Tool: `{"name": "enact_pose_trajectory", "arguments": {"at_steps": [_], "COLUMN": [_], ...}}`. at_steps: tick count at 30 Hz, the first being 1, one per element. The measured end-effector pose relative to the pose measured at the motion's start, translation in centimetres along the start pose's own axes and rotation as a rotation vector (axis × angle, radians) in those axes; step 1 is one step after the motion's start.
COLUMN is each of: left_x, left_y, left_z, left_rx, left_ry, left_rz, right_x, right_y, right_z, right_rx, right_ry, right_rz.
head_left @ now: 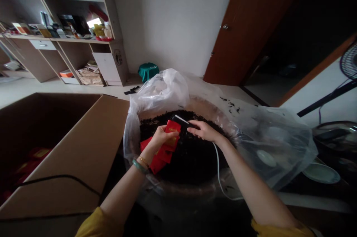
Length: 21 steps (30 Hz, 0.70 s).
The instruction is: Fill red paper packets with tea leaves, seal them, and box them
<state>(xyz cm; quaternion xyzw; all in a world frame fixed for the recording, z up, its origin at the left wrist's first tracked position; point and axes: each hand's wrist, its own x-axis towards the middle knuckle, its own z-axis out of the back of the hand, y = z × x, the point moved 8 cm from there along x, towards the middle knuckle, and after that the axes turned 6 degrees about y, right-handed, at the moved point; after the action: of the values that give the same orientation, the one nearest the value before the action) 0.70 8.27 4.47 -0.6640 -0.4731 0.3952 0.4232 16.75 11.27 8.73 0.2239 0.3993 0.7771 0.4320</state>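
Note:
My left hand (pixel 161 136) is closed on a small red packet (pixel 172 127) with gold print. More red packets (pixel 160 160) lie below that hand, on the dark loose leaves (pixel 189 162). In my right hand (pixel 205 130), the fingers are closed around a small black-and-white hand-held device (pixel 180 119). Its tip end is at the top edge of the red packet; I cannot tell whether they touch. A white cord (pixel 218 166) hangs below my right wrist. Under both hands, the leaves fill a wide round container lined with a clear plastic bag (pixel 170 88).
At left stands an open cardboard box (pixel 114 118) with red packets (pixel 39 153) inside. The plastic spreads right, by a pale dish (pixel 320 172) and a fan (pixel 349 62). Behind are a shelf unit (pixel 107 49), a green bin (pixel 148 72) and a brown door (pixel 240 25).

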Motion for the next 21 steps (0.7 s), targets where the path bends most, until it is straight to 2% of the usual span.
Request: {"name": "enact_pose_trajectory", "arguments": {"at_steps": [3, 12, 21], "left_x": [0.0, 0.1, 0.1], "left_y": [-0.1, 0.6, 0.7], "left_z": [-0.6, -0.7, -0.4], "left_rx": [0.049, 0.064, 0.095], "left_ry": [0.039, 0.027, 0.048], "left_rz": [-0.002, 0.022, 0.006], "right_x": [0.0, 0.1, -0.4], "right_y": [1.0, 1.1, 1.6], "right_z": [0.0, -0.5, 0.3], "right_rx": [-0.104, -0.202, -0.238], "right_ry": [-0.011, -0.065, -0.055], "right_rz": [0.066, -0.005, 0.028]}}
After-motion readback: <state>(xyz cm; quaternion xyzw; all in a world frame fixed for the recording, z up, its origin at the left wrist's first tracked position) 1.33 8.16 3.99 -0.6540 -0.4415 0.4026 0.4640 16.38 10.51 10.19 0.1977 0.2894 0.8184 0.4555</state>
